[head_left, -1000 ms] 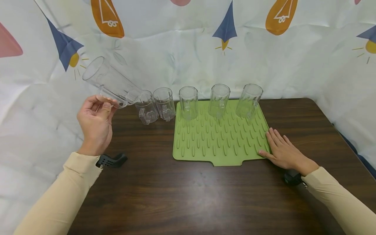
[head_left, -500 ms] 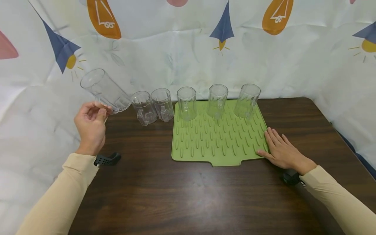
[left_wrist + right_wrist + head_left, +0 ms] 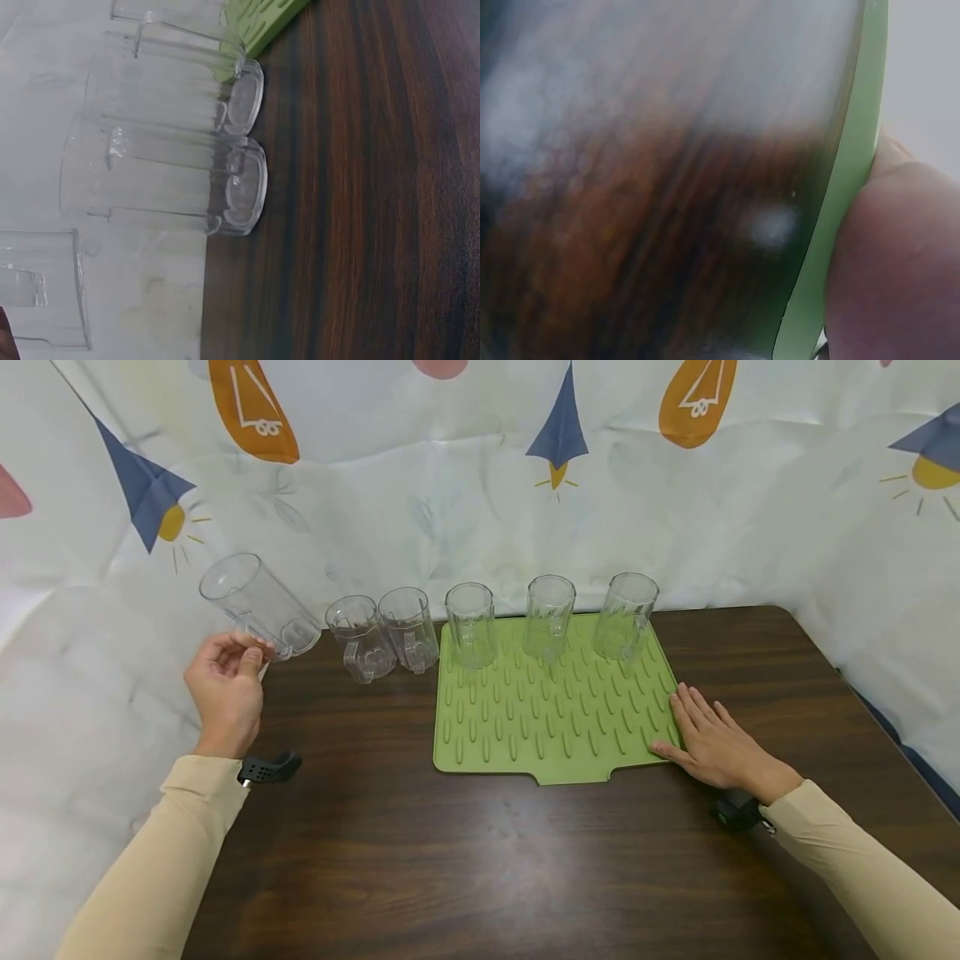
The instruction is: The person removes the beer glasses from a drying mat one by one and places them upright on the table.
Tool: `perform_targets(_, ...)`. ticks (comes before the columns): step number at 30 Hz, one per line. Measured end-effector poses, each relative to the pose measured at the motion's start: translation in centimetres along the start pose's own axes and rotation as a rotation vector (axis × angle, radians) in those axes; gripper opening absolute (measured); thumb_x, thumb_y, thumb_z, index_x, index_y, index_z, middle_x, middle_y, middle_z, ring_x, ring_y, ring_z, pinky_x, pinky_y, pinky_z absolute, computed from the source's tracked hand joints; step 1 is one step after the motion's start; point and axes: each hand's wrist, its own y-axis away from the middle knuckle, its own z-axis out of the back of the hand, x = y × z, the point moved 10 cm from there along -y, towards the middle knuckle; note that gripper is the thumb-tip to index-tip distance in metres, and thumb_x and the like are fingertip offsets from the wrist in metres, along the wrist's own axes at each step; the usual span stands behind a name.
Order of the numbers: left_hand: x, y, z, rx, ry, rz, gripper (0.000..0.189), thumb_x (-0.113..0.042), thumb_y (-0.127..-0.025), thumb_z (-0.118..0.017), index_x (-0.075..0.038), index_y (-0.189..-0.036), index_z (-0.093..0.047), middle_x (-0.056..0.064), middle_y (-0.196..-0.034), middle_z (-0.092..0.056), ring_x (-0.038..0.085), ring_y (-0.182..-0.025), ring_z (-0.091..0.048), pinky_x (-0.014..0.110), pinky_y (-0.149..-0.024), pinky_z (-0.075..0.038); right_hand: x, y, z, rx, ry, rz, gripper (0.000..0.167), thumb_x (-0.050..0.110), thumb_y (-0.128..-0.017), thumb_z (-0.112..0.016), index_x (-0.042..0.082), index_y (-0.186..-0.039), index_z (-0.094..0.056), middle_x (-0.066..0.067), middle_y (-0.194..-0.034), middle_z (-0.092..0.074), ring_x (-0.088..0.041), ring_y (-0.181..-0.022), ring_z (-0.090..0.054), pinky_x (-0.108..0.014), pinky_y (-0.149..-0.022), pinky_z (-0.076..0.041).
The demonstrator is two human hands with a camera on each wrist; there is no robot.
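My left hand pinches the handle of a clear glass mug at the table's back left. That mug leans, its rim toward the upper left, and seems just above the tabletop. Part of it shows in the left wrist view, at the lower left. To its right, two clear mugs stand close together on the bare wood. My right hand rests with straight fingers on the right edge of a green ridged drying mat. In the right wrist view, the thumb lies against the mat's edge.
Three more clear mugs stand spaced along the mat's back part. Behind the dark wooden table hangs a white patterned cloth, which also covers the left side.
My left hand has come down and slightly left with the mug, away from the neighbouring mug, and the mug is less tilted. My right hand stays on the mat's edge.
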Motion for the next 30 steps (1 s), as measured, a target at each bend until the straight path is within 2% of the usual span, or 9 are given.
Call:
perform_targets(4, 0.6, 0.0, 0.3, 0.003, -0.087, -0.005, 0.024, 0.022, -0.092, -0.054, 0.001, -0.087, -0.063, 0.008, -0.082, -0.068, 0.016, -0.076, -0.069, 0.018, -0.073, -0.061, 0.2, 0.0, 0.1, -0.004, -0.006, 0.006, 0.098, 0.061, -0.104, -0.049, -0.008, -0.162, -0.010, -0.033, -0.171, -0.001, -0.053, -0.159, -0.007, -0.075, -0.124, -0.011)
perform_targets(13, 2.2, -0.2, 1.1, 0.016, -0.221, -0.024, 0.024, 0.021, -0.092, -0.055, 0.000, -0.086, -0.065, 0.003, -0.080, -0.069, 0.011, -0.073, -0.069, 0.015, -0.072, -0.059, 0.2, -0.1, 0.1, -0.005, 0.004, 0.006, 0.098, 0.061, -0.104, -0.048, -0.008, -0.162, -0.010, -0.033, -0.171, -0.002, -0.052, -0.159, -0.007, -0.074, -0.125, -0.012)
perform_targets(20, 3.7, -0.1, 1.7, 0.012, -0.256, -0.004, 0.025, 0.021, -0.093, -0.055, -0.001, -0.088, -0.066, -0.001, -0.080, -0.070, 0.009, -0.073, -0.069, 0.014, -0.073, -0.058, 0.1, -0.1, 0.0, -0.009, 0.007, 0.005, 0.098, 0.061, -0.104, -0.048, -0.008, -0.162, -0.011, -0.033, -0.171, -0.002, -0.051, -0.159, -0.007, -0.074, -0.125, -0.011)
perform_targets(30, 5.1, -0.1, 1.9, 0.012, -0.295, -0.010, 0.024, 0.021, -0.093, -0.054, 0.000, -0.087, -0.065, -0.002, -0.079, -0.069, 0.007, -0.073, -0.069, 0.013, -0.073, -0.058, -0.1, -0.1, 0.0, -0.020, 0.013, 0.000, 0.097, 0.061, -0.104, -0.049, -0.008, -0.162, -0.012, -0.032, -0.171, -0.003, -0.051, -0.159, -0.009, -0.074, -0.125, -0.011)
